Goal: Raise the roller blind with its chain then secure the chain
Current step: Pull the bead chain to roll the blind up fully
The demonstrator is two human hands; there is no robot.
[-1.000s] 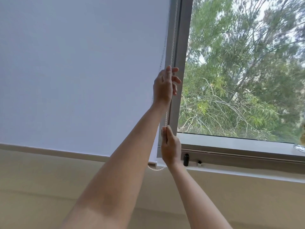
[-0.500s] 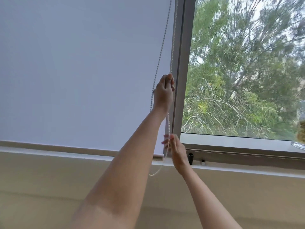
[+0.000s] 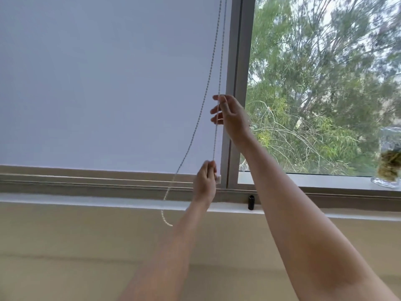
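Window (image 3: 321, 88) — one chain (image 3: 200, 114), two hands.

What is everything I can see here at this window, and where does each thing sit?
White fabric roller blind: one, white, covering the left pane down to near the sill.
Beaded metal chain: one loop, silver-white, hanging at the blind's right edge, slack end below the sill.
Grey window frame: one, grey, upright between the panes.
Small black cylinder: one, black, on the sill.
Clear glass vase: one, clear, far right on the ledge.
Trees: green, outside.
Left hand: low, closed on the chain.
Right hand: higher, fingers spread at the chain.
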